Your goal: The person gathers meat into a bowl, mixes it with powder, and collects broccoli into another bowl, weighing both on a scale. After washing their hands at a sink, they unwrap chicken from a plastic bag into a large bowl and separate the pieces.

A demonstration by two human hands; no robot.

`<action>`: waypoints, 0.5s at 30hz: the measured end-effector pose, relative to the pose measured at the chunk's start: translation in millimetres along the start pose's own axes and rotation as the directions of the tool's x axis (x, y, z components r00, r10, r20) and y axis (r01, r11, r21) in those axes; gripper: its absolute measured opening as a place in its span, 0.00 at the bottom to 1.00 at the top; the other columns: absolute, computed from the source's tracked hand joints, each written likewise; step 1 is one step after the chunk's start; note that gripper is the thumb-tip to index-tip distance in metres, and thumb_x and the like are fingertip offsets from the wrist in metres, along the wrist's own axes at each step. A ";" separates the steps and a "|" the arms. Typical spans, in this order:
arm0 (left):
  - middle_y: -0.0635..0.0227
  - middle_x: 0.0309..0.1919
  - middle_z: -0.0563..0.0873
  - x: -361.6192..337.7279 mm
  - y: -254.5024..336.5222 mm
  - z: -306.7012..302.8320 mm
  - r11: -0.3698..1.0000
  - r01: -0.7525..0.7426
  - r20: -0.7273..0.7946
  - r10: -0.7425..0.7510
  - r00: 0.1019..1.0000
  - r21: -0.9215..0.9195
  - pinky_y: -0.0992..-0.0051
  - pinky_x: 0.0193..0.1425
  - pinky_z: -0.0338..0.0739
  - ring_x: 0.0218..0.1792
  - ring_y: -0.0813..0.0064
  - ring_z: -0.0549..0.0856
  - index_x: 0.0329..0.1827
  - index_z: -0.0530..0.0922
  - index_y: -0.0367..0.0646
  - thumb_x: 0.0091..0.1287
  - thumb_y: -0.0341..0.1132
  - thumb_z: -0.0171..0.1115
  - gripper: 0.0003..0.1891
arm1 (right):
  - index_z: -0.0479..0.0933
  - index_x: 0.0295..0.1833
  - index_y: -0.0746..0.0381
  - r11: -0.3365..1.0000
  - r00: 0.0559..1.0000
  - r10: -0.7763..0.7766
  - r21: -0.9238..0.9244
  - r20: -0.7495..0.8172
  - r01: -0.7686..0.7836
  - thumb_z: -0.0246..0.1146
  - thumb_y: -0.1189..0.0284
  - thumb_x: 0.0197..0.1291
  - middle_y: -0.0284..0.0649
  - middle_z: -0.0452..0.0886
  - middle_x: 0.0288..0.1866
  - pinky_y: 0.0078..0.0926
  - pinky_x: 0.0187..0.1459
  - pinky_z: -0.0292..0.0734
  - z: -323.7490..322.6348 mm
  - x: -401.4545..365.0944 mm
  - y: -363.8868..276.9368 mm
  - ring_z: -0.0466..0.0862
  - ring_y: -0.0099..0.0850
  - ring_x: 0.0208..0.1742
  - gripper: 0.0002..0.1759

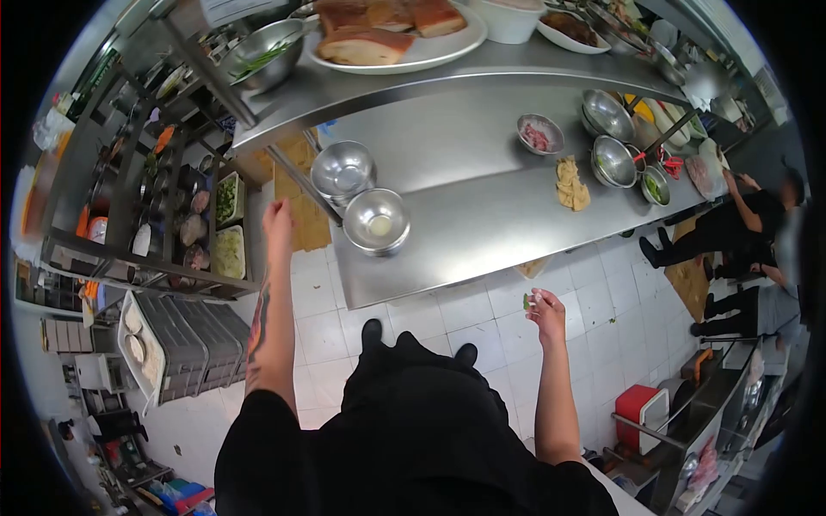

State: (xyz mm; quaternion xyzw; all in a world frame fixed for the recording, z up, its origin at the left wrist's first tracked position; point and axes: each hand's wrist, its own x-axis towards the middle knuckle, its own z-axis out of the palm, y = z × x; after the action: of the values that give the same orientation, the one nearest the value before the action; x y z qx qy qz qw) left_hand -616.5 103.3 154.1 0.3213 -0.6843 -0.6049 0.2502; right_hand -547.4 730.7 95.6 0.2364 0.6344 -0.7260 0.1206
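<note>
Green scrap (526,301) is pinched between my right hand's (547,315) closed fingertips, the steel bowl (376,221) lying forward-left of them and nearer my left hand (277,217), whose finger state I cannot tell.

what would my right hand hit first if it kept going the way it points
Probably the front edge of the steel table, by the pale scrap there. The right hand, pinching a small green bit, points that way, but depth is unclear.

Green scrap (527,301): tiny, leafy, pinched at the fingertips of my right hand (545,314).
Steel bowl (376,221): round, upright, pale bit inside, just beside my left hand (277,217).
</note>
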 end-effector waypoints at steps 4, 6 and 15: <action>0.68 0.39 0.85 104.7 -25.0 48.5 0.998 -0.051 0.468 0.024 0.884 0.046 0.66 0.42 0.81 0.39 0.70 0.86 0.54 0.80 0.43 0.67 0.46 0.68 0.19 | 0.81 0.55 0.63 0.996 0.997 -0.068 -0.056 0.038 0.070 0.60 0.71 0.72 0.38 0.85 0.41 0.23 0.34 0.80 86.5 -40.0 -7.1 0.82 0.24 0.32 0.11; 0.63 0.40 0.88 146.4 -53.5 73.0 0.498 -0.737 0.583 0.458 0.671 0.457 0.62 0.42 0.82 0.39 0.61 0.88 0.49 0.81 0.42 0.65 0.44 0.68 0.17 | 0.81 0.55 0.64 0.992 0.994 -0.106 -0.071 0.030 0.108 0.61 0.72 0.72 0.39 0.85 0.41 0.23 0.34 0.80 127.3 -60.7 -3.0 0.82 0.24 0.32 0.12; 0.42 0.32 0.87 112.0 66.0 79.9 0.563 -0.756 0.539 0.544 0.642 0.333 0.53 0.40 0.85 0.37 0.43 0.89 0.40 0.81 0.34 0.63 0.32 0.59 0.09 | 0.81 0.54 0.68 0.961 0.961 -0.149 -0.197 0.232 0.196 0.61 0.73 0.71 0.38 0.86 0.40 0.21 0.35 0.78 317.8 -145.6 10.9 0.81 0.23 0.33 0.12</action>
State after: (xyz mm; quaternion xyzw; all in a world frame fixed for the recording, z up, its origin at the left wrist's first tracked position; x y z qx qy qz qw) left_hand -758.8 77.5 202.8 -0.0273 -0.9269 -0.3001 0.2238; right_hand -477.6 399.9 184.9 0.0856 0.7117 -0.6810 0.1495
